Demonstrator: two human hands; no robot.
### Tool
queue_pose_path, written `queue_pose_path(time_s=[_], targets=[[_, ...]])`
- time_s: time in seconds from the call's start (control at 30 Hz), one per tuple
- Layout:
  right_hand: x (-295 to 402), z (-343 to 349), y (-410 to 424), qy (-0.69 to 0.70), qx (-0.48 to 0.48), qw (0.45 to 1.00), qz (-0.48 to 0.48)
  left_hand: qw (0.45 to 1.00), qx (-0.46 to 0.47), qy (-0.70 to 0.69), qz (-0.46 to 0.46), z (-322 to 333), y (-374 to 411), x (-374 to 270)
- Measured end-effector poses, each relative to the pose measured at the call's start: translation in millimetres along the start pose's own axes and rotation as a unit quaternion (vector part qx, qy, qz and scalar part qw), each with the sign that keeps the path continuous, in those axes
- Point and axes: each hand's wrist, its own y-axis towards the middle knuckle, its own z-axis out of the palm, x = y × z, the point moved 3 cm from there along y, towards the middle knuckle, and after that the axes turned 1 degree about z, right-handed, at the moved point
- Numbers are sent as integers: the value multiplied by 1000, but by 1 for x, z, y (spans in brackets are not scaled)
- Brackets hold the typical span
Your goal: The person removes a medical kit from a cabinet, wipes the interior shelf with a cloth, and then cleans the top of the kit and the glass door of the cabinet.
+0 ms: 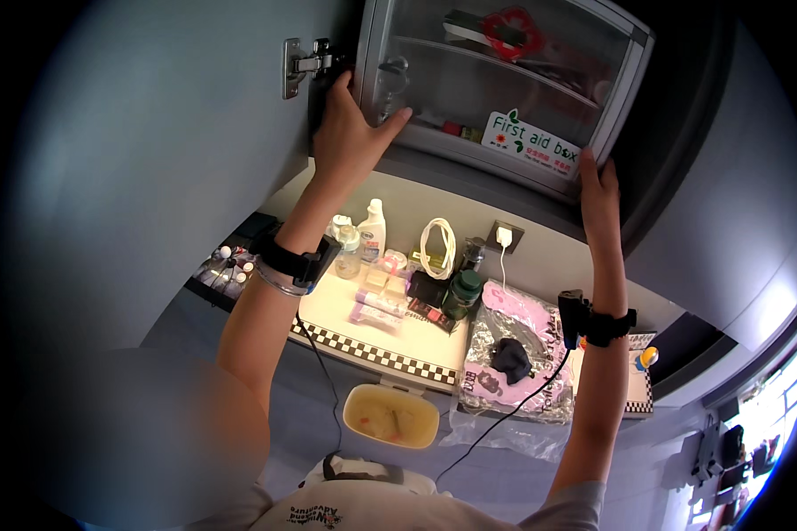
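A first aid box (491,99) with a clear front and grey frame sits tilted in my view, inside the open wall cabinet. Behind its front, a shelf (498,66) and several small items show dimly. A red emblem and a white sticker (531,146) with writing are on the front. My left hand (349,136) grips the left side, thumb over the front and fingers partly hidden. On the lower right corner, my right hand (601,196) holds the frame, its fingers along the side. Both wrists wear black straps with small devices.
The cabinet door (173,152) stands open at left on a metal hinge (299,66). Below, a counter (332,305) holds a white bottle (372,232), a dark green jar (463,292) and a pink plastic package (505,299). A yellow bin (390,416) hangs at its front.
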Motion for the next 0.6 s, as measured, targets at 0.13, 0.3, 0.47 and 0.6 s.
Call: queue_pose_path(time_s=[0.13,0.3,0.47,0.6], targets=[[9,-1,-6,28,-14,999,-20,1000,11,-17,-11,-4,0,0],[13,-5,-13,26,-59,997,-34,996,66,-41,-36,-11,-1,-8],[16,-8,-17,23,-86,995,-36,983,63,-167,-40,-12,0,1],[24,-9,-23,7,-106,994,-36,962,45,-270,-7,-8,2,12]])
